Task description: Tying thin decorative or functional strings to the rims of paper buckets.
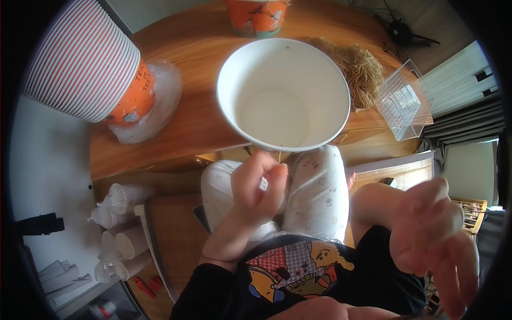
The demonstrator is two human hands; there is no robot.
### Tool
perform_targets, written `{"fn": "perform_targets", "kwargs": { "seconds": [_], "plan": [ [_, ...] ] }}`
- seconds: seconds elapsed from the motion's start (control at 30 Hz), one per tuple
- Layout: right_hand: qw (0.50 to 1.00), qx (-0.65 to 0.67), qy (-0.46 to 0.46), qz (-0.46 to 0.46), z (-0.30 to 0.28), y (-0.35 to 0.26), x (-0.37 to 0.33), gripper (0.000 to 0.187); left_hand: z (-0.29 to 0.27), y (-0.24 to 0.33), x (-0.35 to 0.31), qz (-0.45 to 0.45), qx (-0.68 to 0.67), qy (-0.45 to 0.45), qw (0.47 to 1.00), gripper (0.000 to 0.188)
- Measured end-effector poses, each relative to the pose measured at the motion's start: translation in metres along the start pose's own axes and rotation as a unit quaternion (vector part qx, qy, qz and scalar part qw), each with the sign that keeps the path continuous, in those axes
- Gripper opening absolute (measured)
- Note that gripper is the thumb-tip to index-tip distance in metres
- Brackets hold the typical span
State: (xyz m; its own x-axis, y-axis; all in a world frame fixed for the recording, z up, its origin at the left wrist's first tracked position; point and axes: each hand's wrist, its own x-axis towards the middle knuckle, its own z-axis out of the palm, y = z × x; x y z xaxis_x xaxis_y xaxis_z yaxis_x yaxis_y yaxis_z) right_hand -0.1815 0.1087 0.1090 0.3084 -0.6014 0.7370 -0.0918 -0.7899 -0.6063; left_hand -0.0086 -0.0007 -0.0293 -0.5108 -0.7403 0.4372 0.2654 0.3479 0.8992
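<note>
We are holding a white cup (282, 93) up in front of us, mouth toward the camera, above the lap and just in front of the wooden table's (197, 48) near edge. The cup is showing an empty, clean interior; a small dark dot near its upper rim may be a hole, though we cannot tell for sure. The left hand (258, 184) is gripping it from below, fingers curled and pinched together at the cup's lower edge, where a thin straw-coloured strand (279, 156) is sticking out between fingertips and cup. The right hand (434, 240) is hanging free to the right, fingers spread and loose, holding nothing, well apart from the cup.

On the table behind the cup a heap of raffia-like fibre (360, 69) is lying next to a clear plastic box (402, 101). A finished-looking orange bucket (256, 16) is standing at the far edge. A tall stack of orange printed cups (90, 64) is lying tilted at the left, partly in a plastic bag. More white cups (125, 240) are sitting on the floor at lower left.

Judgement: work on this cup is only beginning, with one strand in place, no visible decoration, and most of the fibre unused.
</note>
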Motion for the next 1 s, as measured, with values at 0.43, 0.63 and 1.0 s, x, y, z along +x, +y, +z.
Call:
{"fn": "perform_targets", "kwargs": {
  "seconds": [0.43, 0.63, 1.0],
  "plan": [
    [0.914, -0.163, 0.224, -0.297, 0.018, -0.013, -0.043, 0.024, 0.002, 0.003, 0.004, -0.035, -0.008, 0.015, 0.999, 0.014],
    [0.920, -0.363, 0.147, 0.010, 0.003, 0.029, -0.008, 0.011, 0.006, 0.001, 0.008, 0.022, 0.014, 0.030, 0.999, 0.014],
    [0.891, -0.404, 0.007, 0.206, 0.024, 0.049, 0.015, 0.045, 0.005, 0.008, 0.009, -0.034, 0.009, 0.022, 0.999, 0.007]
  ]
}}
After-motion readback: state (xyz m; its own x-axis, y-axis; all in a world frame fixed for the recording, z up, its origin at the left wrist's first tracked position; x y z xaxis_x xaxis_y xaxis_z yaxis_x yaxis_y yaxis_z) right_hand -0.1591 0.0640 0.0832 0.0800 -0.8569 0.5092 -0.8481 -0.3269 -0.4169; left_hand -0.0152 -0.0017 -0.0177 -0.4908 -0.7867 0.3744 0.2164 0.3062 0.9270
